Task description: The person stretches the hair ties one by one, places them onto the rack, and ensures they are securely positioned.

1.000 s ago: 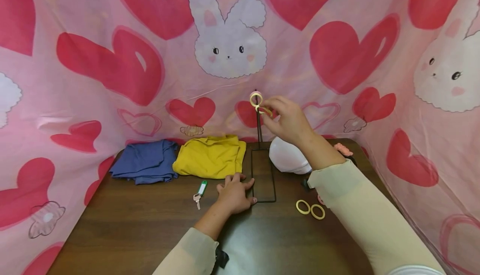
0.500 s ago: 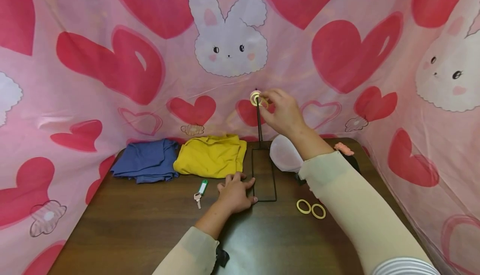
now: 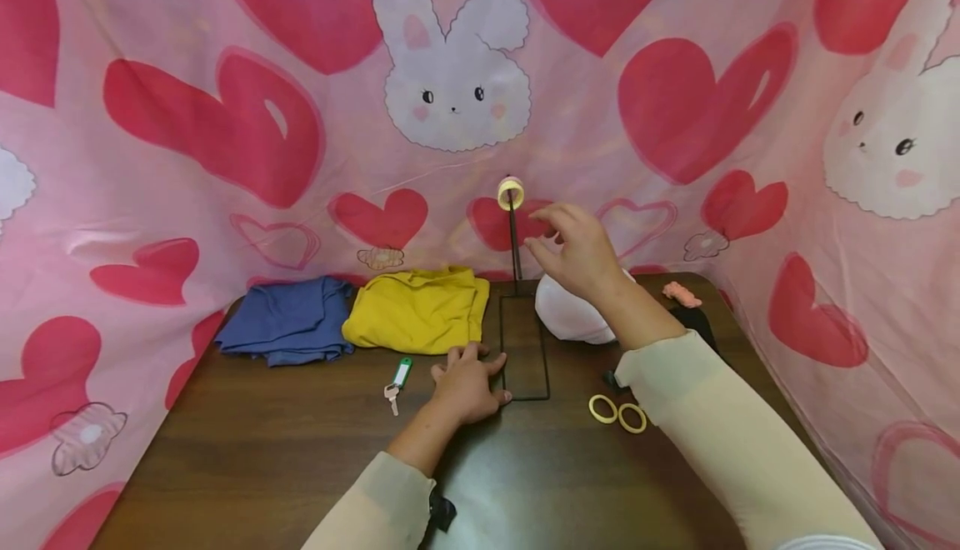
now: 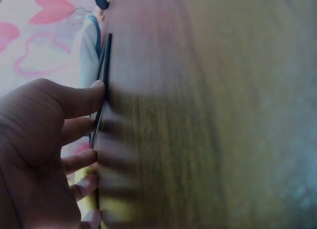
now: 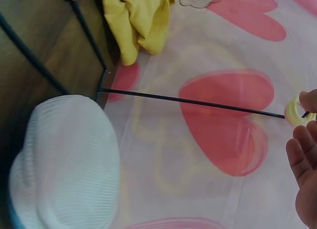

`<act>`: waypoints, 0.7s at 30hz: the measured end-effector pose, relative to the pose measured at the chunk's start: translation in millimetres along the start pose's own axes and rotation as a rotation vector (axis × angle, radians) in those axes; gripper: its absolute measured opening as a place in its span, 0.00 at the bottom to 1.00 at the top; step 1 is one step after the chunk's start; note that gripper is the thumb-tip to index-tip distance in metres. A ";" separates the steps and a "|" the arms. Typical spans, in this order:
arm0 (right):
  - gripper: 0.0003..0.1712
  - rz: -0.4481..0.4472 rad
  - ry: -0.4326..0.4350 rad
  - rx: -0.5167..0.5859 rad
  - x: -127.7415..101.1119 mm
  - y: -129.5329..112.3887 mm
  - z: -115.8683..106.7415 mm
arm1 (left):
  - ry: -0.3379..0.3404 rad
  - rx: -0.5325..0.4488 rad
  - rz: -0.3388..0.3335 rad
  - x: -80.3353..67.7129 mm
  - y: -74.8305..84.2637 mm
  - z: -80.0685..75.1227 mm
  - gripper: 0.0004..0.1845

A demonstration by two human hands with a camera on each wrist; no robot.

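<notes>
A black wire stand (image 3: 514,242) has a rectangular base lying on the table and a tall upright at the back. Pale yellow rings (image 3: 511,207) hang together at its top, with a bit of pink behind them; how many cannot be told. My left hand (image 3: 467,387) rests at the base's left side, fingers spread, thumb and index finger touching the wire, as the left wrist view also shows. To the right of the upright, my right hand (image 3: 581,252) hovers with thumb and fingers apart and loosely bent, holding nothing. In the head view it is clear of the rings.
A folded blue cloth (image 3: 288,321) and a yellow cloth (image 3: 420,312) lie back left. In front is a key with a green tag (image 3: 402,373). A rounded white fabric item (image 3: 570,312), two loose yellow rings (image 3: 592,407) and a coral fuzzy item (image 3: 682,294) lie right.
My right hand has raised a yellow ring onto the stand's top, let it go there and drawn back down to the right. The left hand has stayed at the base.
</notes>
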State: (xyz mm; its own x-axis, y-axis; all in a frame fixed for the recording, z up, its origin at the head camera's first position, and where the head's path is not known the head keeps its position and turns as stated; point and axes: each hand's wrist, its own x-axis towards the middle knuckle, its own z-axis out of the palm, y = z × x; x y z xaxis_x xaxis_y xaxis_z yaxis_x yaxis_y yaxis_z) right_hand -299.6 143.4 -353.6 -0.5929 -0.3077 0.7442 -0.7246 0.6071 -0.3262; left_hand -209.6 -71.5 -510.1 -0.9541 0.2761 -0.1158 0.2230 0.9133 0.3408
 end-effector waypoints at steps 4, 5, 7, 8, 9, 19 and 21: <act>0.18 0.000 -0.001 0.013 -16.1 -0.5 -5.8 | -0.005 0.000 -0.003 -0.7 0.9 -0.4 0.37; 0.18 -0.006 0.002 0.018 -20.1 -0.1 -7.1 | -0.007 0.002 -0.005 -0.8 1.1 -0.4 0.37; 0.18 -0.022 0.011 0.032 -27.9 1.0 -9.2 | -0.010 0.005 -0.006 -1.1 1.3 -0.7 0.37; 0.18 -0.028 0.013 0.040 -31.6 1.6 -10.2 | -0.010 0.007 -0.006 -1.1 1.2 -0.8 0.37; 0.18 -0.037 0.013 0.042 -35.2 2.5 -11.1 | -0.009 0.008 -0.006 -1.0 1.1 -1.0 0.37; 0.19 -0.049 -0.030 0.058 -74.3 10.2 -18.5 | -0.012 0.000 -0.005 -0.6 0.7 -2.1 0.37; 0.19 -0.042 -0.052 0.065 -82.4 10.8 -20.2 | -0.013 -0.002 -0.006 -0.7 0.6 -2.5 0.37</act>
State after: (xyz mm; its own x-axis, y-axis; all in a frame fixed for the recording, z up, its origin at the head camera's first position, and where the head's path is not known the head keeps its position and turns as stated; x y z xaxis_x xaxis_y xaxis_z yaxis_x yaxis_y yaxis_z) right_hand -251.4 190.1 -406.7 -0.5778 -0.3704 0.7273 -0.7693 0.5448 -0.3338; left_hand -209.3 -71.9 -507.4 -0.9528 0.2745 -0.1299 0.2168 0.9143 0.3421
